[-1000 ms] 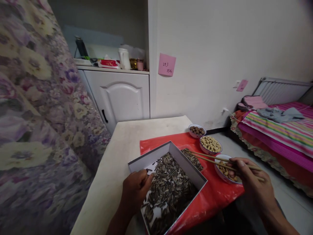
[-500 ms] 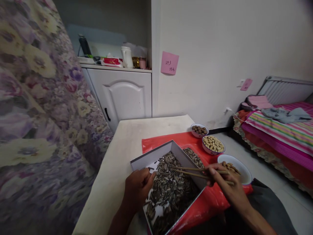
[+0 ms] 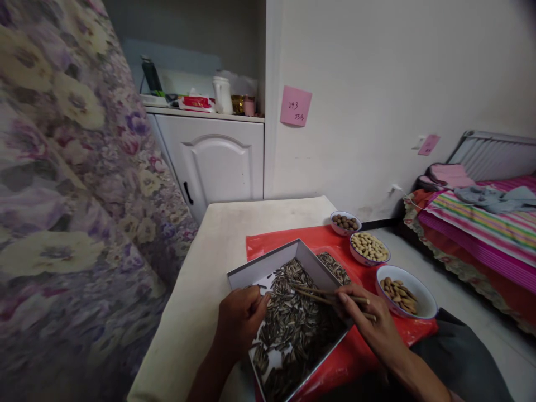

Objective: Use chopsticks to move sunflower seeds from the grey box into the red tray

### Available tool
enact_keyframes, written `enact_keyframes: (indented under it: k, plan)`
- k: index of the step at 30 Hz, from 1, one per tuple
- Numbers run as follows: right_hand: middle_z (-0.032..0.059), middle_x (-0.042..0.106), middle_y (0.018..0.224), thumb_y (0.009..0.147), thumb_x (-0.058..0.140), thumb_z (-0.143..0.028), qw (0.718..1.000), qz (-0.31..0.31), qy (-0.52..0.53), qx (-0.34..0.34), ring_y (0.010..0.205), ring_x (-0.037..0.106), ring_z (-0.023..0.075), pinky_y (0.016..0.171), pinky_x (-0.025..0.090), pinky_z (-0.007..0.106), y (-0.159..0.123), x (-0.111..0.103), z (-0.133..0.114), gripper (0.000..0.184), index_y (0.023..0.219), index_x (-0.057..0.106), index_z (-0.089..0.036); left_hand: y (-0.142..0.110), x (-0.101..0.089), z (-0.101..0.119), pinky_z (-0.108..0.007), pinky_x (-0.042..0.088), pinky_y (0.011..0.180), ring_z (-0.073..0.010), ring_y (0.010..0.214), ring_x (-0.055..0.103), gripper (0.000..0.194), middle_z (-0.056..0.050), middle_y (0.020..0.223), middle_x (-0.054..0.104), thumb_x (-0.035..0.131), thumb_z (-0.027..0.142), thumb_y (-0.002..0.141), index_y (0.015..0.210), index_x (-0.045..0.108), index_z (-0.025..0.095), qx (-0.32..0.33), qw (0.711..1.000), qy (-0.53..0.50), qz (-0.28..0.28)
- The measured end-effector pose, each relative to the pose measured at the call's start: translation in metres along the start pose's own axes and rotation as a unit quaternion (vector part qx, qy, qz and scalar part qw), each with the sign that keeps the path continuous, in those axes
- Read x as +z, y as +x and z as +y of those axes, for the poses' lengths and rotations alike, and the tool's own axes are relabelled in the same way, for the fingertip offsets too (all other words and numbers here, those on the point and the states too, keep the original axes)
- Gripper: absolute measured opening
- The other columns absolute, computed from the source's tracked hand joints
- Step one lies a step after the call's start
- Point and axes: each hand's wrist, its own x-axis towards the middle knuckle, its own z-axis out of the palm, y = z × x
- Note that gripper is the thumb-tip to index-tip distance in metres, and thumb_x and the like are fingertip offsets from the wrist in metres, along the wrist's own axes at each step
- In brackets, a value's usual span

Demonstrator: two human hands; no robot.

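My right hand (image 3: 364, 312) is closed around a pair of wooden chopsticks (image 3: 316, 293). Their tips reach down among striped sunflower seeds (image 3: 288, 318) in a shallow white box (image 3: 268, 264). Whether a seed or nut sits between the tips is too small to tell. At the box's left wall, my left hand (image 3: 240, 315) is curled with its fingers over the edge, gripping it. Almonds (image 3: 397, 296) lie in a white bowl (image 3: 425, 290) just right of my right hand.
Behind that bowl stand a bowl of pistachio-like nuts (image 3: 369, 247) and one of round brown nuts (image 3: 345, 221). A heap of sunflower seeds (image 3: 334, 267) lies on red plastic (image 3: 268, 242) beside the box. A floral curtain (image 3: 84, 223) hangs left of the table (image 3: 188, 268).
My right hand has moved left, away from the almond bowl and nearer the box, with the chopsticks still in it. The left hand keeps its place at the box's wall. The view shifted slightly.
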Motion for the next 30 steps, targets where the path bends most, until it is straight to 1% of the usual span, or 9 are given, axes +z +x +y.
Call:
enact_keyframes:
  k: [4, 7, 13, 16, 20, 22, 24, 27, 30]
  plan:
    - [0.002, 0.066, 0.072, 0.093, 0.057, -0.04, 0.999, 0.014, 0.019, 0.032, 0.061, 0.064, 0.0161, 0.055, 0.048, 0.024, -0.001, -0.004, 0.0, 0.024, 0.091, 0.068, -0.019, 0.001, 0.0, 0.001, -0.022, 0.025, 0.053, -0.0071, 0.048, 0.035, 0.039, 0.007, 0.05, 0.035, 0.052, 0.024, 0.089, 0.056, 0.032, 0.018, 0.002, 1.0, 0.0, -0.003]
    - [0.0025, 0.068, 0.073, 0.092, 0.058, -0.043, 0.997, 0.039, 0.043, 0.057, 0.06, 0.065, 0.0167, 0.055, 0.05, 0.024, -0.002, -0.014, -0.004, 0.026, 0.089, 0.069, -0.019, 0.001, -0.001, 0.001, -0.022, 0.025, 0.053, -0.0073, 0.048, 0.036, 0.04, 0.007, 0.05, 0.036, 0.051, 0.025, 0.09, 0.056, 0.032, 0.019, 0.0, 1.0, 0.002, -0.004]
    - [0.0029, 0.07, 0.069, 0.088, 0.063, -0.045, 0.982, 0.168, 0.061, 0.066, 0.065, 0.067, 0.0183, 0.064, 0.055, 0.025, -0.009, -0.056, -0.01, 0.026, 0.093, 0.071, -0.021, 0.001, -0.001, 0.0, -0.022, 0.026, 0.053, -0.0076, 0.048, 0.037, 0.039, 0.007, 0.05, 0.037, 0.05, 0.027, 0.09, 0.056, 0.033, 0.019, -0.003, 1.0, 0.01, -0.01]
    - [0.0031, 0.071, 0.073, 0.086, 0.065, -0.046, 0.968, 0.236, 0.056, 0.069, 0.063, 0.067, 0.0168, 0.063, 0.055, 0.023, -0.012, -0.075, -0.007, 0.027, 0.093, 0.072, -0.021, 0.001, 0.0, -0.001, -0.022, 0.026, 0.053, -0.0078, 0.049, 0.038, 0.04, 0.006, 0.05, 0.037, 0.05, 0.028, 0.091, 0.056, 0.033, 0.019, -0.008, 1.0, 0.011, -0.012]
    - [0.0044, 0.073, 0.077, 0.084, 0.066, -0.047, 0.958, 0.275, 0.048, 0.069, 0.062, 0.068, 0.0172, 0.063, 0.056, 0.024, -0.015, -0.085, -0.004, 0.028, 0.089, 0.072, -0.02, -0.001, 0.002, -0.003, -0.023, 0.025, 0.053, -0.0078, 0.048, 0.037, 0.04, 0.006, 0.05, 0.036, 0.051, 0.029, 0.091, 0.057, 0.033, 0.019, -0.006, 1.0, 0.014, -0.006]
    - [0.0043, 0.073, 0.075, 0.084, 0.066, -0.047, 0.959, 0.269, 0.05, 0.068, 0.062, 0.068, 0.0181, 0.062, 0.056, 0.025, -0.015, -0.083, -0.006, 0.027, 0.089, 0.072, -0.021, -0.001, 0.002, -0.003, -0.023, 0.025, 0.052, -0.0078, 0.048, 0.036, 0.04, 0.006, 0.05, 0.036, 0.051, 0.029, 0.091, 0.057, 0.033, 0.019, -0.005, 1.0, 0.014, -0.005]
    - [0.0038, 0.072, 0.073, 0.085, 0.065, -0.045, 0.971, 0.226, 0.042, 0.067, 0.061, 0.068, 0.0186, 0.061, 0.056, 0.026, -0.015, -0.077, -0.009, 0.026, 0.091, 0.072, -0.021, -0.001, 0.002, -0.004, -0.022, 0.026, 0.053, -0.0077, 0.048, 0.037, 0.04, 0.006, 0.05, 0.036, 0.051, 0.029, 0.091, 0.057, 0.032, 0.019, -0.004, 1.0, 0.014, -0.005]
    - [0.0034, 0.07, 0.071, 0.088, 0.062, -0.044, 0.992, 0.106, 0.01, 0.063, 0.062, 0.066, 0.0183, 0.059, 0.054, 0.025, -0.013, -0.061, -0.013, 0.026, 0.094, 0.073, -0.02, -0.001, 0.002, -0.003, -0.022, 0.026, 0.053, -0.0077, 0.049, 0.037, 0.04, 0.006, 0.05, 0.036, 0.051, 0.03, 0.091, 0.057, 0.033, 0.019, -0.003, 1.0, 0.012, -0.007]
    - [0.0047, 0.07, 0.078, 0.091, 0.058, -0.043, 0.998, 0.008, -0.012, 0.057, 0.065, 0.065, 0.0176, 0.059, 0.054, 0.025, -0.01, -0.042, -0.015, 0.029, 0.097, 0.072, -0.019, -0.001, 0.0, -0.002, -0.022, 0.026, 0.053, -0.0076, 0.049, 0.038, 0.04, 0.006, 0.05, 0.037, 0.05, 0.029, 0.091, 0.056, 0.033, 0.019, -0.005, 1.0, 0.011, -0.011]
